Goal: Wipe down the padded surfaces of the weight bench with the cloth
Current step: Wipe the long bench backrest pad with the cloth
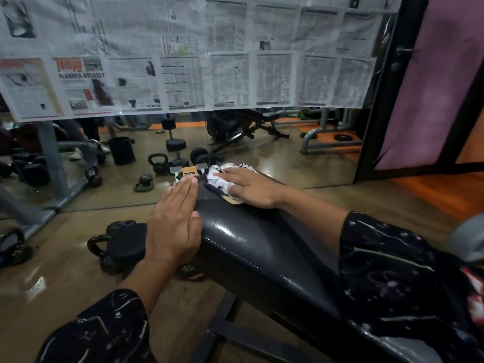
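We see, as the largest element, the newspaper-covered mirror wall [183, 61], whose uncovered lower strip reflects gym equipment. Before it extends the black padded vinyl weight bench [262, 247], our desk for this task, running from lower right toward the mirror. On the glossy brown floor [52, 284] to its left stand several black iron kettlebells [104, 247].

Our left hand [174, 226] lies flat along the left edge of the pad, fingers straight and together, gripping nothing; we judge that it steadies the bench. Our right hand [248, 188] presses, fingers spread and nearly straight, on the crumpled white-and-dark patterned cloth [222, 179], which rests at the far end of the pad, near the mirror. The grip here is an open-palm press, not a closed hold. A small tan patch [234, 200], possibly worn padding, shows just beneath the cloth.

We judge that the step in hand is wiping the far end of the pad. The next move calls for drawing the cloth back along the pad toward us under steady pressure, covering the near surface and side edges.
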`<action>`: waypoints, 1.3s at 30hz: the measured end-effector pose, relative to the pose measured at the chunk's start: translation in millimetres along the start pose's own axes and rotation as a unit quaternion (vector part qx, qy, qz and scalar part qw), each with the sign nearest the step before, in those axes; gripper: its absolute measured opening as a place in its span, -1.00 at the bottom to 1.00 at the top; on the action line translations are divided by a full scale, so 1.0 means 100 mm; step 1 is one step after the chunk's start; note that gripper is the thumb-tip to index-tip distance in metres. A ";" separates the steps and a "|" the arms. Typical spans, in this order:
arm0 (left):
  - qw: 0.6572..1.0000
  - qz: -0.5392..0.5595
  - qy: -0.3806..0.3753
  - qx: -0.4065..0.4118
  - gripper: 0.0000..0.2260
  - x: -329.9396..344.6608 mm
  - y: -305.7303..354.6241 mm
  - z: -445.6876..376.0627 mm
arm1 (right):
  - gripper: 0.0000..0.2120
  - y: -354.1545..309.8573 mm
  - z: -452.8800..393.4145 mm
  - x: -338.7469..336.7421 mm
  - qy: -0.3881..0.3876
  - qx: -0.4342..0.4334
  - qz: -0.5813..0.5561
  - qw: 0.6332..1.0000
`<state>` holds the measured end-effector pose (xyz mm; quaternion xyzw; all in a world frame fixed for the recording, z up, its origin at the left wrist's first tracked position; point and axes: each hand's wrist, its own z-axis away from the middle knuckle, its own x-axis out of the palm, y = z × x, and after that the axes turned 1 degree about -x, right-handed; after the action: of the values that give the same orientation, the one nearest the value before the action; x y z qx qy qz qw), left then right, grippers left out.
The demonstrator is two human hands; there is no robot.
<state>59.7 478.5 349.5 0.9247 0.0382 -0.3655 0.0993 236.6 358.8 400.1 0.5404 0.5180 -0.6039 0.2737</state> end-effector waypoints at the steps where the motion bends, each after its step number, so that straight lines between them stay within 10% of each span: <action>1: 1.000 -0.001 -0.002 -0.001 -0.43 0.00 0.00 0.00 | -0.52 0.08 0.06 -0.01 0.004 0.009 -0.014 1.000; 7: 1.000 -0.006 0.002 -0.003 -0.43 0.00 0.00 0.00 | -0.51 0.20 -0.08 -0.18 0.030 0.132 -0.046 0.990; 15: 1.000 -0.002 0.002 0.001 -0.45 0.00 0.00 0.00 | -0.53 -0.03 0.43 0.09 0.006 -0.012 0.010 1.000; 22: 1.000 0.002 0.012 -0.002 -0.44 0.01 0.02 0.00 | -0.53 0.00 0.11 -0.13 0.014 0.098 0.024 0.995; 30: 1.000 0.001 0.005 0.002 -0.44 0.00 0.01 0.00 | -0.51 -0.34 0.47 0.17 -0.006 -0.072 0.025 0.997; 39: 1.000 0.001 0.002 -0.010 -0.45 -0.01 0.02 0.01 | -0.50 -0.64 0.26 0.24 0.012 0.012 0.056 0.998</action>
<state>59.0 476.5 349.5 0.9243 0.0408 -0.3635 0.1088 163.9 360.8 395.4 0.5789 0.4832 -0.5873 0.2942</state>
